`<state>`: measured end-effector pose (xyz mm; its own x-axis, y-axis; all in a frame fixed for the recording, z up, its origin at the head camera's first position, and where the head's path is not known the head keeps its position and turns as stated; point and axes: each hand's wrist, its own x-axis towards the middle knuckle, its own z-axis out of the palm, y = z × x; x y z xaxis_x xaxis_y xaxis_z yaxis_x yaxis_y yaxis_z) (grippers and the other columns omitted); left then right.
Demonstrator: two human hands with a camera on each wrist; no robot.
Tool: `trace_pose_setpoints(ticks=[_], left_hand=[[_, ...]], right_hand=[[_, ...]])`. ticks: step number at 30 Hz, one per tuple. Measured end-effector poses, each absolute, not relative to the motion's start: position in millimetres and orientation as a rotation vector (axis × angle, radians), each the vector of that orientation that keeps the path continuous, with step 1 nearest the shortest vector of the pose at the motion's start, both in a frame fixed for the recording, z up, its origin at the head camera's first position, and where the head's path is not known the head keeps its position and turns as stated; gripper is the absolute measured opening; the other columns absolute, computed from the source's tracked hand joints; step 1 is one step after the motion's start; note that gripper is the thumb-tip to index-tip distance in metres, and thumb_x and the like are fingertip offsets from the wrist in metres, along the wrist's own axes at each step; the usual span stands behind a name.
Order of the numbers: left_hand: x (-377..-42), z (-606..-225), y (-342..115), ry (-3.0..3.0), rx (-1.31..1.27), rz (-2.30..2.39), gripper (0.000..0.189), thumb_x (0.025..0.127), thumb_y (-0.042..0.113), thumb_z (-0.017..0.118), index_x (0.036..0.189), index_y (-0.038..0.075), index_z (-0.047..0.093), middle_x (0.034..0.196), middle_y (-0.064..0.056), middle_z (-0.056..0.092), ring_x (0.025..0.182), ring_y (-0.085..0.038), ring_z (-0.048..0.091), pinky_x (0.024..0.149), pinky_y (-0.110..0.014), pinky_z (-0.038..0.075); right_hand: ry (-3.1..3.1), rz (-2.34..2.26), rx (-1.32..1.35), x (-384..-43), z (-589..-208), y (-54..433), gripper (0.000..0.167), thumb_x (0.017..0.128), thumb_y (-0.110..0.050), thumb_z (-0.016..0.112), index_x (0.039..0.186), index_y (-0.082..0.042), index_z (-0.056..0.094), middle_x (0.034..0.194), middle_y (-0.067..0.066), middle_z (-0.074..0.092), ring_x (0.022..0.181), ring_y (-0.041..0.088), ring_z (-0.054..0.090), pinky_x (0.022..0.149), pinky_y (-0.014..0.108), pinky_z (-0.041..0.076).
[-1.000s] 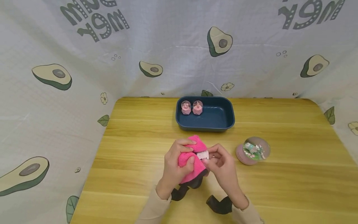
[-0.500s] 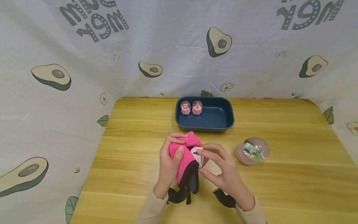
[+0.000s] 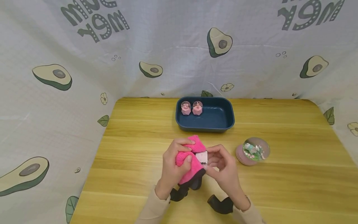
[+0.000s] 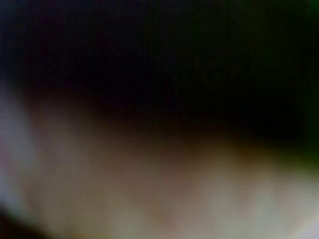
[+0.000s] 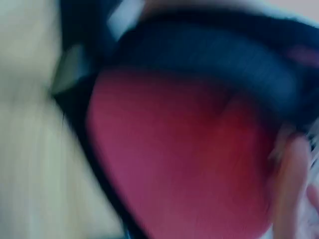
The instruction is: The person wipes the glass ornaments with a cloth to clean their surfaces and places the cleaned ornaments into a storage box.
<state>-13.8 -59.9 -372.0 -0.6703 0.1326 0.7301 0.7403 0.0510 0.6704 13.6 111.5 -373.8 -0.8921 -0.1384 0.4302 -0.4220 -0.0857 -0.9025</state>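
Note:
Near the middle of the table, my left hand (image 3: 174,165) grips a fluffy bright-pink cloth (image 3: 185,157) with black edging. The cloth is folded around a small whitish object (image 3: 202,158) with dark marks. Most of that object is hidden, so its kind cannot be told. My right hand (image 3: 223,166) pinches the object's exposed right side between thumb and fingers. Blurred pink-red fabric (image 5: 179,154) with a dark border fills much of the right wrist view, a fingertip (image 5: 291,179) at its right. The left wrist view is too dark and blurred to read.
A dark blue tray (image 3: 207,127) stands behind the hands. Two small pink-based snow globes, one left (image 3: 185,108) and one right (image 3: 197,108), sit in its left end. To the right of my right hand is a larger snow globe (image 3: 253,151) on the wooden table (image 3: 293,186).
Half a second ago, the cloth and object were turned and further left, with my right fingers spread over them. Both hands have since moved right, and the right fingers now pinch the object's side.

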Motion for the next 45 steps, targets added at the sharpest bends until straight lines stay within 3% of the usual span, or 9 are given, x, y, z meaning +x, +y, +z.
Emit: trace_pose_setpoints(ticks=[3, 6, 10, 15, 20, 25, 32, 38, 45], left_hand=[[-14, -373, -59, -1.844, -0.919, -1.576, 0.027, 0.096, 0.029, 0.049, 0.092, 0.003, 0.05, 0.103, -0.016, 0.061, 0.093, -0.027, 0.063, 0.08, -0.034, 0.055], [-14, -374, -59, -1.819, -0.886, -1.641, 0.024, 0.095, 0.026, 0.051, 0.093, 0.002, 0.051, 0.103, -0.016, 0.061, 0.093, -0.028, 0.063, 0.08, -0.035, 0.055], [-14, -374, -59, -1.782, -0.763, -1.843, 0.021, 0.092, 0.022, 0.053, 0.094, 0.001, 0.053, 0.105, -0.018, 0.06, 0.099, -0.03, 0.061, 0.081, -0.037, 0.054], [-14, -373, -60, -1.799, -0.614, -2.034, 0.022, 0.09, 0.02, 0.055, 0.098, 0.0, 0.055, 0.111, -0.016, 0.06, 0.106, -0.03, 0.059, 0.084, -0.039, 0.053], [-13, -373, -63, -1.814, -0.548, -2.125, 0.022, 0.09, 0.018, 0.054, 0.101, -0.001, 0.055, 0.113, -0.015, 0.059, 0.107, -0.033, 0.057, 0.085, -0.041, 0.052], [-13, -373, -63, -1.827, -0.546, -2.151, 0.023, 0.09, 0.019, 0.055, 0.101, -0.001, 0.055, 0.113, -0.014, 0.059, 0.108, -0.032, 0.056, 0.084, -0.041, 0.053], [-13, -374, -61, -1.828, -0.687, -2.031, 0.022, 0.091, 0.021, 0.054, 0.096, 0.0, 0.053, 0.107, -0.016, 0.06, 0.102, -0.03, 0.06, 0.081, -0.039, 0.054], [-13, -373, -60, -1.842, -0.81, -1.847, 0.02, 0.09, 0.022, 0.054, 0.095, 0.002, 0.053, 0.105, -0.015, 0.06, 0.097, -0.028, 0.061, 0.08, -0.038, 0.055], [-15, -376, -60, -1.822, -0.918, -1.623, 0.026, 0.095, 0.029, 0.05, 0.092, 0.003, 0.052, 0.103, -0.016, 0.061, 0.094, -0.027, 0.062, 0.081, -0.037, 0.055]], right_hand=[[-1.972, 2.38, 0.374, 18, -370, 107, 0.014, 0.083, 0.006, 0.056, 0.096, 0.004, 0.051, 0.077, 0.005, 0.062, 0.051, 0.013, 0.057, 0.043, 0.028, 0.05], [-2.071, 2.359, 0.306, 21, -365, 105, 0.012, 0.086, 0.003, 0.055, 0.097, 0.003, 0.049, 0.075, 0.005, 0.063, 0.049, 0.014, 0.055, 0.043, 0.029, 0.049], [-2.234, 1.871, 0.5, 20, -363, 106, 0.03, 0.085, -0.002, 0.068, 0.111, 0.003, 0.054, 0.089, 0.005, 0.063, 0.066, 0.013, 0.06, 0.057, 0.025, 0.054], [-2.184, 1.46, 0.78, 13, -360, 110, 0.051, 0.088, -0.034, 0.068, 0.122, 0.002, 0.055, 0.114, 0.015, 0.055, 0.091, 0.018, 0.056, 0.079, 0.019, 0.049], [-2.072, 1.281, 1.023, 5, -361, 115, 0.044, 0.09, -0.034, 0.066, 0.119, -0.001, 0.061, 0.117, 0.021, 0.054, 0.105, 0.024, 0.052, 0.091, 0.019, 0.044], [-2.023, 1.259, 1.115, 2, -365, 120, 0.042, 0.09, -0.029, 0.066, 0.119, 0.0, 0.061, 0.113, 0.021, 0.055, 0.095, 0.02, 0.055, 0.086, 0.017, 0.046], [-1.919, 1.216, 1.104, -1, -368, 122, 0.041, 0.085, -0.029, 0.072, 0.108, 0.005, 0.066, 0.098, 0.018, 0.062, 0.082, 0.019, 0.059, 0.083, 0.018, 0.049], [-1.883, 1.312, 1.012, -2, -375, 120, 0.047, 0.084, -0.032, 0.072, 0.1, 0.011, 0.063, 0.086, 0.015, 0.064, 0.068, 0.017, 0.058, 0.068, 0.019, 0.051], [-1.859, 1.627, 0.889, 3, -383, 115, 0.045, 0.083, -0.024, 0.074, 0.099, 0.015, 0.059, 0.084, 0.013, 0.063, 0.069, 0.011, 0.061, 0.063, 0.019, 0.053]])
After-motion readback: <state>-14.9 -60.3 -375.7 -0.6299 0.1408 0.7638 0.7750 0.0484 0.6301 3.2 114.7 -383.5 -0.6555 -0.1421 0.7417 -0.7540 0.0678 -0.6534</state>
